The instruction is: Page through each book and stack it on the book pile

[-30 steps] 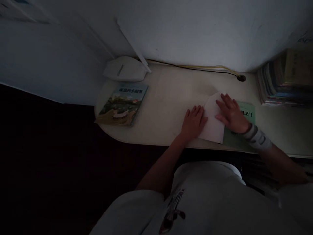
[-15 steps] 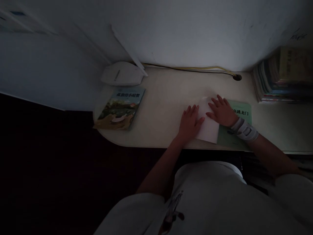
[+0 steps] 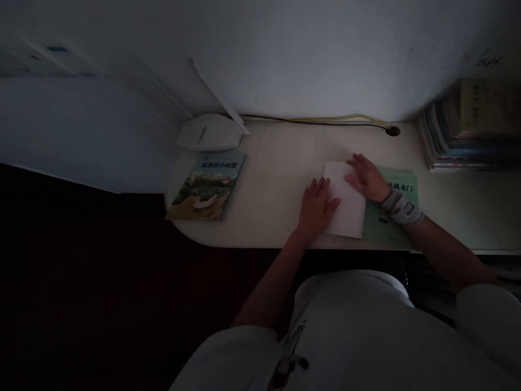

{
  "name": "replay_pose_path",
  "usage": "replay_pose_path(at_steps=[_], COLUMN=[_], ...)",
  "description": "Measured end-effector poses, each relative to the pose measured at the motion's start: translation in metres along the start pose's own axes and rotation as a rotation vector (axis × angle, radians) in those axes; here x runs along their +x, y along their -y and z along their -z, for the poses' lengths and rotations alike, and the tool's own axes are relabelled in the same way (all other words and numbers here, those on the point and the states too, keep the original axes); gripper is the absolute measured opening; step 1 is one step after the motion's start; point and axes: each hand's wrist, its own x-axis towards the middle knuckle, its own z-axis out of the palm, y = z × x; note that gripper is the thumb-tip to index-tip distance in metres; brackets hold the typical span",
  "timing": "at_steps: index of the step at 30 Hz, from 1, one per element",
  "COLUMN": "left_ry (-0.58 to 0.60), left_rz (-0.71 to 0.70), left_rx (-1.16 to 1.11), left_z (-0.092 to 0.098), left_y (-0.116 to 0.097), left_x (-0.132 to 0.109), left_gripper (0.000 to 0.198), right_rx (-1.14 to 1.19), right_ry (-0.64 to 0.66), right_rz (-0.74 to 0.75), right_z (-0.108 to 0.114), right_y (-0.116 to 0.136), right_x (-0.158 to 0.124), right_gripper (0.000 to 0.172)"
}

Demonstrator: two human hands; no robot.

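A white sheet or page (image 3: pixel 347 209) lies near the table's front edge, partly beside and against a green book (image 3: pixel 401 190) with dark lettering. My left hand (image 3: pixel 315 206) rests on the left edge of the white page with its fingers spread, holding nothing. Over the page's upper right part is my right hand (image 3: pixel 366 176), fingers apart and slightly bent, with nothing in it. A grey band is round my right wrist, above the green book. Whether the white page is attached to the green book cannot be made out.
On the left of the table (image 3: pixel 268 217) lies a picture book (image 3: pixel 207 187), with a white router (image 3: pixel 209 133) behind it. Yellow and black cables (image 3: pixel 325 119) run along the wall to a round hole (image 3: pixel 393 131). A stack of books (image 3: pixel 451 136) stands at the right.
My right hand has lifted and curled slightly, and more of the page's top shows. My left hand stays on the page. The camera view has shifted a little.
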Motion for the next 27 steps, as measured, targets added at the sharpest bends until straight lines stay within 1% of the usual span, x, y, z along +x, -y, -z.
replay_pose_path(at_steps=[1,2,3,5,7,8,9,11,13,17,21,24,25,26,27], left_ry=[0.009,0.016,0.020,0.035,0.088,0.135,0.174,0.226,0.247,0.271,0.298,0.312,0.318,0.301,0.255], left_rz=[0.013,0.025,0.025,-0.032,-0.177,-0.267,-0.322,-0.346,-0.305,-0.272,-0.264,-0.288,-0.293,-0.264,-0.201], left_rx=[0.018,0.048,0.089,0.192,0.284,0.304,0.314,0.329,0.340,0.317,0.274,0.208,0.153,0.075,-0.010], left_z=[0.002,0.005,0.008,0.012,0.011,0.008,0.004,-0.005,-0.014,-0.024,-0.026,-0.025,-0.022,-0.017,-0.011], left_y=[-0.002,-0.007,-0.013,-0.035,-0.063,-0.075,-0.086,-0.099,-0.099,-0.083,-0.082,-0.080,-0.075,-0.067,-0.056], left_x=[0.000,0.000,-0.002,-0.007,-0.015,-0.019,-0.023,-0.029,-0.030,-0.028,-0.029,-0.028,-0.025,-0.021,-0.016], left_gripper=[0.062,0.062,0.062,0.067,0.073,0.075,0.076,0.075,0.073,0.074,0.073,0.071,0.068,0.064,0.060], right_rx=[0.013,0.012,0.002,-0.024,-0.043,-0.052,-0.062,-0.086,-0.115,-0.181,-0.217,-0.240,-0.246,-0.245,-0.235], right_ry=[-0.085,-0.133,-0.142,-0.091,-0.036,-0.022,-0.018,-0.011,0.012,0.084,0.145,0.183,0.185,0.179,0.164], right_rz=[-0.075,-0.137,-0.180,-0.212,-0.207,-0.203,-0.203,-0.197,-0.150,-0.043,-0.051,-0.068,-0.077,-0.087,-0.096], right_z=[-0.001,-0.001,-0.002,-0.002,-0.003,-0.004,-0.004,-0.004,-0.003,-0.003,-0.005,-0.004,-0.004,-0.004,-0.004], right_y=[-0.007,-0.014,-0.019,-0.025,-0.024,-0.023,-0.021,-0.017,-0.015,-0.012,-0.009,-0.007,-0.006,-0.005,-0.005], right_x=[0.000,-0.001,-0.002,-0.004,-0.006,-0.006,-0.007,-0.008,-0.009,-0.011,-0.009,-0.006,-0.005,-0.005,-0.005], right_gripper=[0.064,0.064,0.063,0.062,0.060,0.060,0.060,0.061,0.062,0.066,0.066,0.065,0.064,0.064,0.063])
